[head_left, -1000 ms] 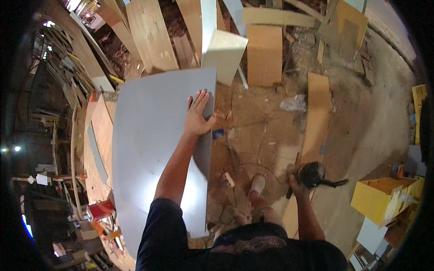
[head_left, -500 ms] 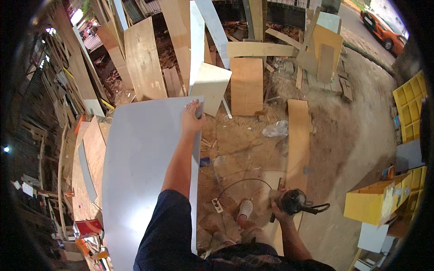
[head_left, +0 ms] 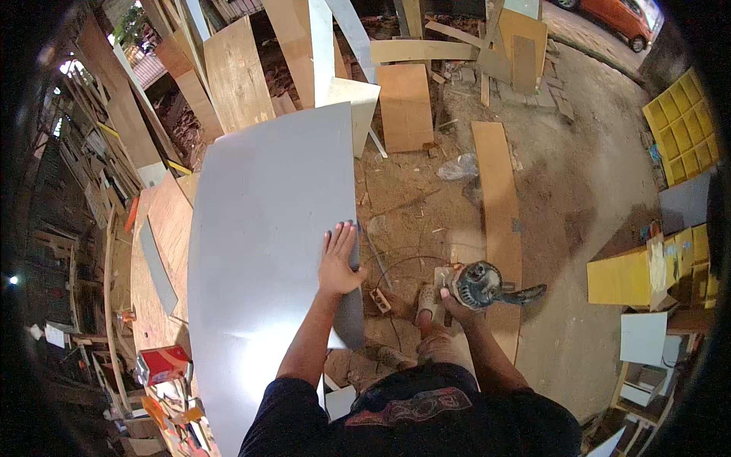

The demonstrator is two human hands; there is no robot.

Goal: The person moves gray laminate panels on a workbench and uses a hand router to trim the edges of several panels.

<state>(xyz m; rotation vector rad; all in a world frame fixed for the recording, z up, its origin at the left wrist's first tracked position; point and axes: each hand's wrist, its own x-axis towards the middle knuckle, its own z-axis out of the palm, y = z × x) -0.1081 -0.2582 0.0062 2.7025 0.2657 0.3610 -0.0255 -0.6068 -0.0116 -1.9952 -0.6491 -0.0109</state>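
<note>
A large grey sheet (head_left: 259,198) with a smooth, shiny face stretches away on my left. My left hand (head_left: 340,263) lies flat near its right edge, fingers extended, with the thumb pointing right. On the other side, my right hand (head_left: 461,305) grips a dark corded power tool (head_left: 476,286) with a round, slotted motor housing and a flat base plate. The tool is off the sheet, above the ground beside my leg. Its exact kind I cannot make out. Part of my right hand's fingers is hidden behind the housing.
A power socket block (head_left: 380,300) with a cable lies by my feet. A long brown board (head_left: 499,190) lies on the ground to the right. Several panels (head_left: 240,72) lean at the back. Yellow boxes (head_left: 620,280) stand at right; a plywood sheet (head_left: 164,228) is at left.
My left hand has slid nearer to me along the sheet's right edge. The power tool, in my right hand, has come up and slightly left. The view has shifted too.
</note>
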